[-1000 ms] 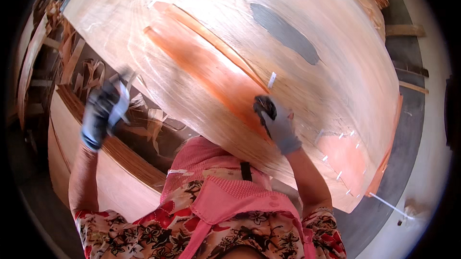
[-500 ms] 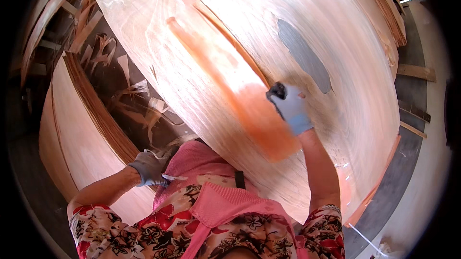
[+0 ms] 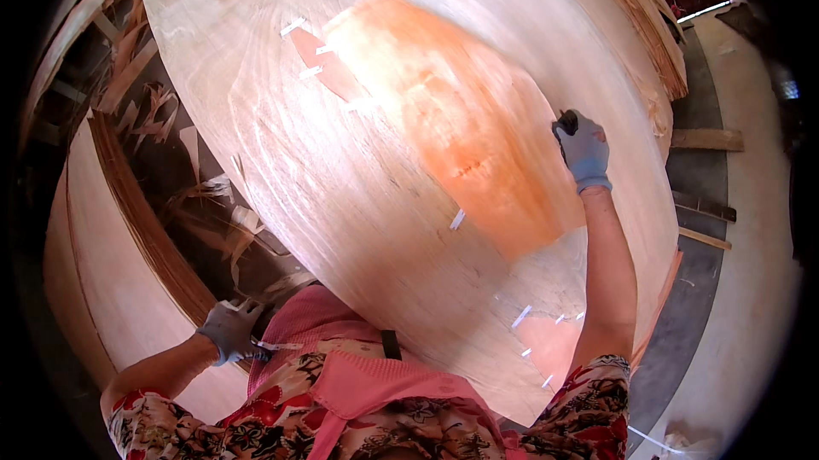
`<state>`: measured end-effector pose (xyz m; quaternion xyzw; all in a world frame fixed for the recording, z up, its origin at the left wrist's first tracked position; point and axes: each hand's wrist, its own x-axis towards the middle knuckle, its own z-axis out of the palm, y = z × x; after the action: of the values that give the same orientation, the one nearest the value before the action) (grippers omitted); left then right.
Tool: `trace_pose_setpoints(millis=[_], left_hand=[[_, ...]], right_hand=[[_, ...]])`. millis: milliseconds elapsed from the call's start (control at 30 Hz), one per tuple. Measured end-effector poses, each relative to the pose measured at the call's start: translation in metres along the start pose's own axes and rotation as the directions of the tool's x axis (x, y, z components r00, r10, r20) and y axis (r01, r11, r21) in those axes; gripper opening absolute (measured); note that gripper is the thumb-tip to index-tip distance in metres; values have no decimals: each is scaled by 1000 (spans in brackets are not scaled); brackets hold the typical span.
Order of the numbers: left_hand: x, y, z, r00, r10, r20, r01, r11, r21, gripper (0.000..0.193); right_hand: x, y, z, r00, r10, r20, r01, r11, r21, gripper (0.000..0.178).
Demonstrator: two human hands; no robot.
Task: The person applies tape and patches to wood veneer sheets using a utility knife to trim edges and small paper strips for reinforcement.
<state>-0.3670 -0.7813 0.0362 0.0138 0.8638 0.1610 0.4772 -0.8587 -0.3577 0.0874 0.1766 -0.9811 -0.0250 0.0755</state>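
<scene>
Veneer (image 3: 478, 148), orange, lies over the pale sheet (image 3: 333, 195), right hand (image 3: 586, 148) curled at its right edge, left hand (image 3: 232, 329) beside the apron (image 3: 367, 379), cannot tell whether either pinches anything; uneven pulling along that edge could, I judge, split it.

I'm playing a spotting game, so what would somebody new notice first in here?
Probably the bright orange sheet lying in the middle of the big pale wood sheet. Next might come the gloved right hand at its right edge, and the pink apron at the bottom. Torn wood scraps clutter the dark gap on the left.
</scene>
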Motion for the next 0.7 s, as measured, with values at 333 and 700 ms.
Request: trace_pose_setpoints(millis=[333, 700], left_hand=[[6, -64, 97, 988, 108, 106, 25, 578, -816, 72], [-8, -182, 90, 909, -345, 231, -23, -597, -802, 37]], right_hand=[[-1, -27, 38, 992, 90, -91, -66, 968, 243, 20], [-148, -198, 20, 862, -290, 415, -255, 459, 851, 25]])
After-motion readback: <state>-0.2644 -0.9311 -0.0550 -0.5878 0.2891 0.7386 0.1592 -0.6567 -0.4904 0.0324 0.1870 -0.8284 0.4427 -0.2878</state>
